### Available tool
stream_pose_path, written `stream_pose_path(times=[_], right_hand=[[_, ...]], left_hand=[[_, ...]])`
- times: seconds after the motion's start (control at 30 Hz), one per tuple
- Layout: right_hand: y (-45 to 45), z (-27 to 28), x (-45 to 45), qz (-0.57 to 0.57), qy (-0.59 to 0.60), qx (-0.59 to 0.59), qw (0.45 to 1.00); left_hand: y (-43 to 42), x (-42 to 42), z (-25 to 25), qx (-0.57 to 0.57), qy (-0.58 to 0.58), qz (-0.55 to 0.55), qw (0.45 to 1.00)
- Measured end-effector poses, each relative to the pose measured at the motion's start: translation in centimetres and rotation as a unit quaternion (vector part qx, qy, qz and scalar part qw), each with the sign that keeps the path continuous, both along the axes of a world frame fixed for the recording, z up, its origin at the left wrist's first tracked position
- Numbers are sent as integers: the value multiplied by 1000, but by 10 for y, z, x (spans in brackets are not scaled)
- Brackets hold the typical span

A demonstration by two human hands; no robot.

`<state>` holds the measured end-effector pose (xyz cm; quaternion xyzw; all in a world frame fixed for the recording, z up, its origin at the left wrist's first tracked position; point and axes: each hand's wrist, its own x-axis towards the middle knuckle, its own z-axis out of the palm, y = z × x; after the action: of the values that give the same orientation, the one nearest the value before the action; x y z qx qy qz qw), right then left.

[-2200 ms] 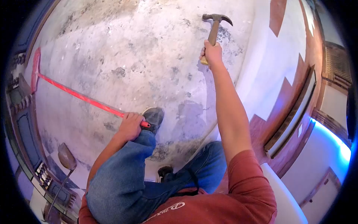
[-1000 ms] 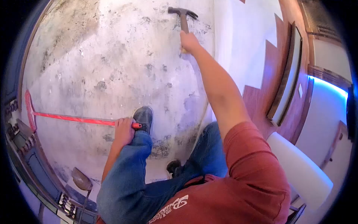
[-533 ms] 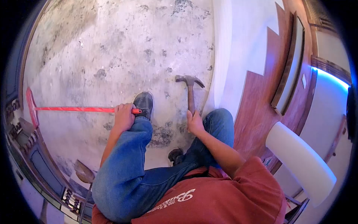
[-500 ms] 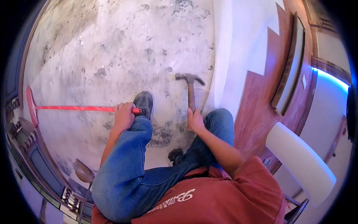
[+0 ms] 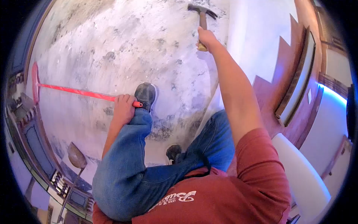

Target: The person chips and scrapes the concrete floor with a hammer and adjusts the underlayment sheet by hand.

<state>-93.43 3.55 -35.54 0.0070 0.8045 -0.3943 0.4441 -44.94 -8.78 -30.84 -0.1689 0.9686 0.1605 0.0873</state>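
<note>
In the head view, my left hand (image 5: 124,108) is closed around the near end of a long red bar (image 5: 84,92). The bar runs left to a red crosspiece at its far end. My right hand (image 5: 207,39) grips a claw hammer (image 5: 202,18) by its handle, arm stretched forward. The hammer's head points away from me, and the butt of the handle shows below my fist. My shoe (image 5: 144,95) is just right of the bar's near end.
Stained concrete (image 5: 112,44) spreads ahead. On the right, white sheeting (image 5: 257,41) borders reddish-brown planks (image 5: 266,91) with a stepped edge. A long board (image 5: 298,78) lies beyond. A shovel-like tool (image 5: 77,156) is at lower left; a white rounded object (image 5: 298,168) stands at lower right.
My right hand has swung the hammer forward and upward, away from my knee, and the arm is now extended. My left hand stays on the red bar, whose tilt in view has changed.
</note>
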Motion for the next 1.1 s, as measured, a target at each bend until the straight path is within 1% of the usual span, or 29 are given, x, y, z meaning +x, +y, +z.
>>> stream_pose_path(times=[0.07,0.13,0.17,0.2,0.23,0.27,0.3,0.33,0.37,0.43,0.47,0.5,0.53,0.63,0.67,0.73,0.77,0.8,0.87,0.9,0.97,1.0,1.07,1.1], right_hand=[[17,-11,15,6,58,30,998],[58,-48,53,101,211,115,966],[74,-33,87,78,171,144,972],[99,-37,123,86,171,137,972],[122,-39,157,77,103,143,981],[133,-5,191,31,-22,127,991],[154,-4,233,104,106,172,974],[185,-24,273,90,120,110,982],[177,25,292,33,-31,108,993],[229,-25,349,77,-80,100,989],[230,-20,359,76,-83,100,989],[226,-11,366,21,-108,74,991],[222,-5,366,-33,-132,48,989],[200,18,342,-55,-117,66,989],[192,13,331,-54,-115,68,990],[173,-2,301,-19,21,2,1000],[154,1,280,-89,-85,-30,992],[129,13,255,-159,-189,-62,967],[85,30,210,-266,-310,-142,902],[72,32,197,-266,-308,-141,902],[55,33,181,-272,-225,-171,920],[54,31,179,-269,-224,-167,922],[52,29,177,-241,-52,-202,948],[52,27,177,-238,-52,-201,949]], left_hand=[[-5,2,16,22,38,15,999],[-10,-3,37,23,44,35,998],[-12,-5,44,26,53,47,997],[-15,-6,46,28,51,53,997],[-17,-9,47,31,53,43,997],[-19,-11,47,34,56,31,997],[-20,-13,42,35,54,33,997],[-20,-14,33,39,40,16,998],[-22,-17,25,42,27,-1,999],[-26,-22,14,56,17,-8,998],[-26,-23,8,72,8,-12,997],[-25,-23,0,73,7,-14,997],[-24,-24,-9,62,-16,-18,998],[-27,-30,-17,67,-51,-17,996],[-30,-32,-18,79,-67,-15,995],[-35,-36,-13,88,-73,-25,993],[-36,-37,-12,94,-79,-38,992],[-35,-40,-14,97,-81,-39,991],[-37,-50,-21,88,-55,-138,985],[-39,-52,-27,90,-54,-138,985],[-43,-55,-37,128,-41,-154,979],[-43,-56,-38,131,-39,-150,979],[-43,-55,-39,135,-65,-141,979],[-42,-55,-41,137,-64,-138,979]])
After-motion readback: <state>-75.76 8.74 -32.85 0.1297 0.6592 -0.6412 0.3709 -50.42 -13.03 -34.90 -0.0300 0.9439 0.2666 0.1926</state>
